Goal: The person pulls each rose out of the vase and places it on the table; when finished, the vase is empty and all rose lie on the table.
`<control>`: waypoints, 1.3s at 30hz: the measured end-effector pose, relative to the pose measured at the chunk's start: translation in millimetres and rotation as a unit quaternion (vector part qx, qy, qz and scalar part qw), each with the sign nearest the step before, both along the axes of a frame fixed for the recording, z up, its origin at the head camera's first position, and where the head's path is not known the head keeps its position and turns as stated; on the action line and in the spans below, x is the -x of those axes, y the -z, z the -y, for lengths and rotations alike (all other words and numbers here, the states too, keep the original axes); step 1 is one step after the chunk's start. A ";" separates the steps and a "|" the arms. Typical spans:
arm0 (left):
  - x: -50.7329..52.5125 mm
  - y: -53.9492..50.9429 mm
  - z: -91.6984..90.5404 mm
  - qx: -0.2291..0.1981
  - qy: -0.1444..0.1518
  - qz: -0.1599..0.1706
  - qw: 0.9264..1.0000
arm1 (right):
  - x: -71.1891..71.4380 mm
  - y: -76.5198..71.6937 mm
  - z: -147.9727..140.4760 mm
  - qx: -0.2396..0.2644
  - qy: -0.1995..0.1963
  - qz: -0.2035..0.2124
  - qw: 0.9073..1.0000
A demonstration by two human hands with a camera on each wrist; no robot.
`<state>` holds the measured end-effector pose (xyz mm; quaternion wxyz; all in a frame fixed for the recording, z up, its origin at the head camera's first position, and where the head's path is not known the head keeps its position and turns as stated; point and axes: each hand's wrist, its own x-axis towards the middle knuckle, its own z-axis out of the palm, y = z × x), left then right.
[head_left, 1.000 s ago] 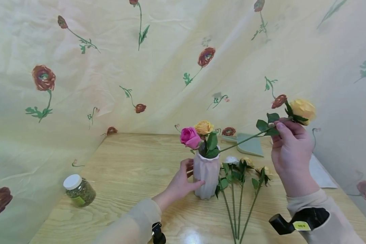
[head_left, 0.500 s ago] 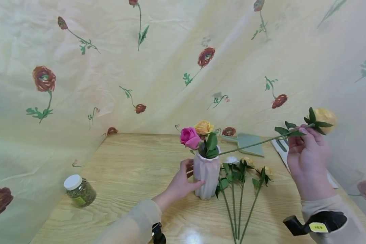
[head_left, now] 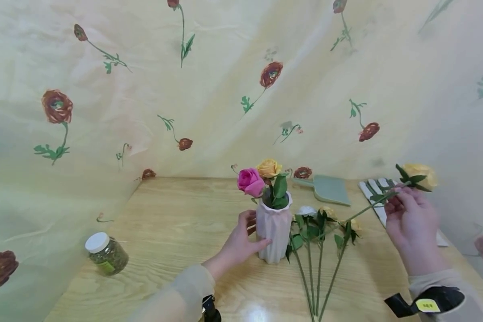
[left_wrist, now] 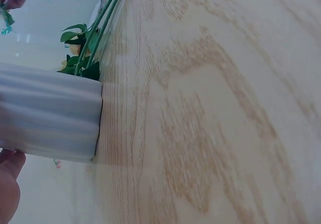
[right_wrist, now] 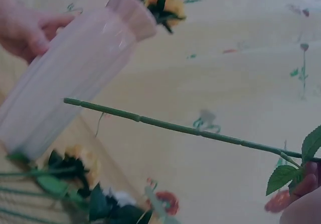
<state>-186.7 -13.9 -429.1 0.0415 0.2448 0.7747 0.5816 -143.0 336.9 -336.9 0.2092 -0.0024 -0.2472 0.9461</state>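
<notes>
Pale-pink fluted vase (head_left: pixel 273 232): upright on the pale wood-grain table (head_left: pixel 177 214).
Left hand (head_left: pixel 239 241): fingers curled round the vase's left side, thumb across its front; likely bracing it against tipping.
Right hand (head_left: pixel 412 223): well right of the vase, pinching a yellow, leafy-stemmed rose (head_left: pixel 421 175) just below the bloom; this probably leaves the long green stem (right_wrist: pixel 195 131) unobstructed.
Stem tip: bare, pointing towards the vase, outside it.
Vase mouth: holds up a magenta rose (head_left: pixel 250 181) and an orange-yellow rose (head_left: pixel 269 168).
Loose green-stemmed flowers (head_left: pixel 311 231): lying just right of the vase, stems towards the person, seemingly for easy reach.
White-lidded clear jar (head_left: pixel 108 257): well left of the vase, apparently out of the way.
</notes>
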 end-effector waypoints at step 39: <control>0.1 -3.2 1.3 -0.006 0.001 0.018 1.000 | 0.9 117.5 -11.9 -0.609 0.014 0.368 0.703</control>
